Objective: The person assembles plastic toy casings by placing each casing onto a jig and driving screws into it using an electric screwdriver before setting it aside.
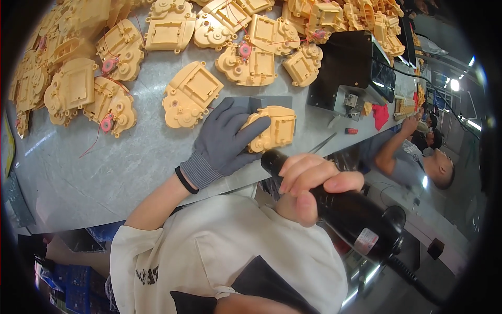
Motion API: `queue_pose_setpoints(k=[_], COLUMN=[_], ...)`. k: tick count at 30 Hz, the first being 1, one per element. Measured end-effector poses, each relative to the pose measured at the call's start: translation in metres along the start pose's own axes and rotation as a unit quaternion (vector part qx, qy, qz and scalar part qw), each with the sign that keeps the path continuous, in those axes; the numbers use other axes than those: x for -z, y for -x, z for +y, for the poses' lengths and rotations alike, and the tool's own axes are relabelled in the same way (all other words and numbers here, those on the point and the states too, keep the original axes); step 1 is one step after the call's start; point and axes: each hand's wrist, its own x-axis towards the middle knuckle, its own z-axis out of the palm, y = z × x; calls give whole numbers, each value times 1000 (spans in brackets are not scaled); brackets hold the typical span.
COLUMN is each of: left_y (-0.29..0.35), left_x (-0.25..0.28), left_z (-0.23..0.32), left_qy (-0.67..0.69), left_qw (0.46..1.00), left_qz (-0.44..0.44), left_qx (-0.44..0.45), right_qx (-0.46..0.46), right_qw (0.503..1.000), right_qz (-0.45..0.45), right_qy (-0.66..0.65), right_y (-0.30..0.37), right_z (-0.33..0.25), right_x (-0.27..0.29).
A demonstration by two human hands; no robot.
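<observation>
My left hand (224, 137), in a grey knitted glove, holds a yellow plastic housing (282, 127) against a grey block (272, 101) near the table's front edge. One finger lies across the housing's rounded, gear-shaped end; the thumb is by its lower edge. In my bare right hand (308, 183) is a black corded electric screwdriver (355, 209), fingers wrapped round its body. Its narrow front end points up and left, close to the housing's near edge. I cannot tell whether its tip touches the housing. Another yellow housing (191, 95) lies just left of the block.
Several more yellow housings (251, 64) cover the far side of the grey table (151, 167), some with red wires and pink round parts. A black box-shaped machine (345, 68) stands right of the block. Tweezers (323, 143) lie beside it. Another person (413, 157) sits further right.
</observation>
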Motion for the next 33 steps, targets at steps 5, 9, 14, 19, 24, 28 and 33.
queue_pose_setpoints(k=[5, 9, 14, 19, 24, 28, 33], left_y=[-4, -5, -3, -4, -4, -7, -5], left_x=[2, 1, -1, -4, -4, -3, -2], left_z=[0, -1, 4, 3, 5, 3, 4], left_qy=[8, -3, -16, -22, -10, -14, 14], left_qw=[1000, 1000, 1000, 1000, 1000, 999, 999], left_qz=[-11, -14, -11, 6, 16, 33, 39], left_qx=[-4, -18, 7, -18, -21, 12, 20], right_qx=[25, 17, 32, 112, 46, 37, 58], right_qw=[1000, 1000, 991, 918, 920, 969, 988], right_qz=[-17, -25, 109, 363, 344, 242, 142], right_qy=[8, 1, -72, 113, 184, 43, -37], right_y=[-1, -9, 2, -43, -42, -14, -24], right_z=[4, 5, -11, -18, 6, -14, -8], right_x=[-5, -1, 53, 164, 162, 120, 23])
